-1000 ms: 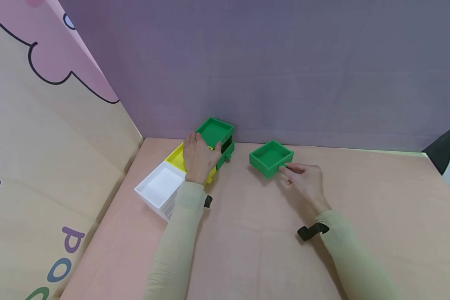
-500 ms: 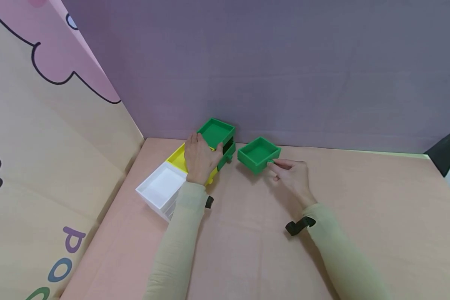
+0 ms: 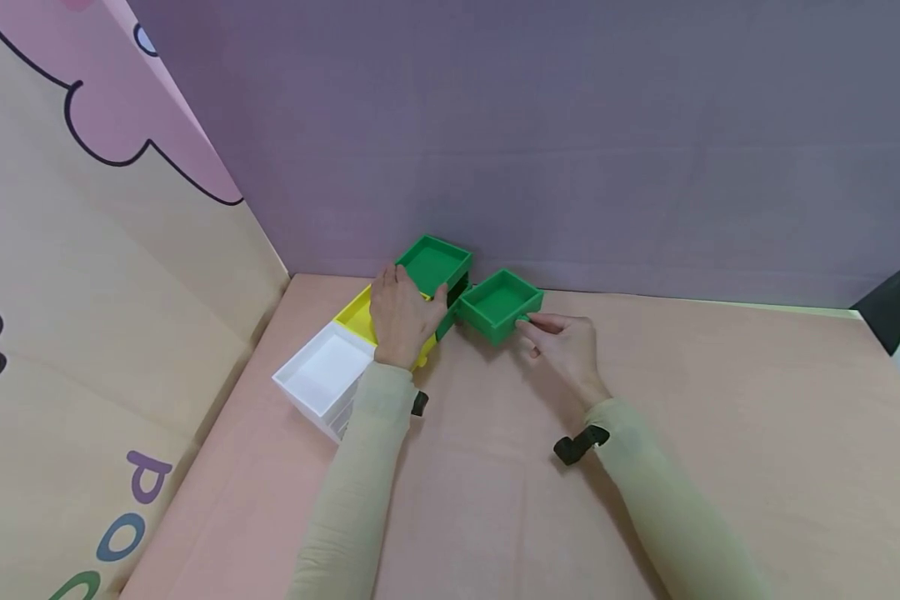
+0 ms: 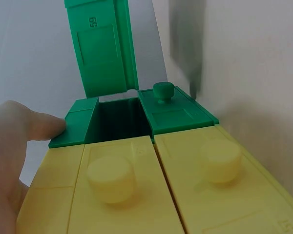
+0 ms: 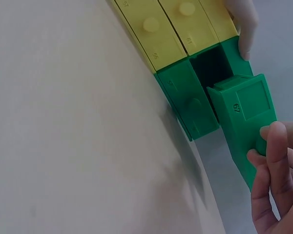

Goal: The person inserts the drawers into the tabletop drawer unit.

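A row of small drawer units stands at the left: a green unit point(image 3: 437, 260) at the back, a yellow unit point(image 3: 357, 315) in the middle and a white unit point(image 3: 324, 369) in front. My left hand point(image 3: 402, 319) rests over the top of the yellow and green units, its thumb touching the green front in the left wrist view. With thumb and fingers, my right hand point(image 3: 564, 348) pinches the knob of a pulled-out green drawer point(image 3: 500, 302), tilted just before the dark upper slot point(image 5: 211, 67). Below that slot, a lower green drawer point(image 4: 173, 114) is in place.
Yellow drawers point(image 4: 122, 190) with round knobs adjoin the green slot. The pink-covered table point(image 3: 510, 467) meets a purple-grey wall point(image 3: 555, 150) right behind the units. A patterned panel point(image 3: 82, 333) rises on the left.
My right hand has carried the green drawer leftward, up close to the green unit's front. My left hand keeps its place on the units.
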The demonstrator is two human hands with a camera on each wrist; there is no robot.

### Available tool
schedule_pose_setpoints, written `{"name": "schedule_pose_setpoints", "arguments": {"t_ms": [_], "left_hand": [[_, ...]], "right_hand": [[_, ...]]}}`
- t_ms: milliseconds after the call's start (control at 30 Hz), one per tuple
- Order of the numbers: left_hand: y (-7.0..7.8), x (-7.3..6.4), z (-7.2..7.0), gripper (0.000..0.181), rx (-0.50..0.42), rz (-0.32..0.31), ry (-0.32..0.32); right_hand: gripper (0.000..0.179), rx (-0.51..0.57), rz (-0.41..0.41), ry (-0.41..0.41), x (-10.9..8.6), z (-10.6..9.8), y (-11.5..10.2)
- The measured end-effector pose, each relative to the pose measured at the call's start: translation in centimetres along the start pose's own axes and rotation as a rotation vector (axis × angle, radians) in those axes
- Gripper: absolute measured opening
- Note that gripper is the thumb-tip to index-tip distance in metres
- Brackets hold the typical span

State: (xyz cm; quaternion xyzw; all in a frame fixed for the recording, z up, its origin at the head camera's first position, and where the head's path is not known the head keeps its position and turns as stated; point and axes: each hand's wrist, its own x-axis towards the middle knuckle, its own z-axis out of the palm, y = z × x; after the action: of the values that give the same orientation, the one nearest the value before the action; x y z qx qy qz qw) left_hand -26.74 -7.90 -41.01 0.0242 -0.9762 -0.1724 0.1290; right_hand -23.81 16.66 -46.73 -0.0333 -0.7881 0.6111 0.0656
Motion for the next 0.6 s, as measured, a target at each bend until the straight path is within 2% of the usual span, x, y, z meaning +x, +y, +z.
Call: {"name": "schedule_pose_setpoints", "arguments": {"t_ms": [367,600], "left_hand": [[-0.2,0.0,-0.1,0.085,0.008,-0.007,-0.003],[-0.3,-0.1,-0.1,0.085,0.024,-0.003,-0.005]], "right_hand": [[0.034,0.029,0.004,-0.038,0.3,1.5,-0.3],[0.031,-0.005,0.002,-0.059,0.5,2.1,-0.2]]}}
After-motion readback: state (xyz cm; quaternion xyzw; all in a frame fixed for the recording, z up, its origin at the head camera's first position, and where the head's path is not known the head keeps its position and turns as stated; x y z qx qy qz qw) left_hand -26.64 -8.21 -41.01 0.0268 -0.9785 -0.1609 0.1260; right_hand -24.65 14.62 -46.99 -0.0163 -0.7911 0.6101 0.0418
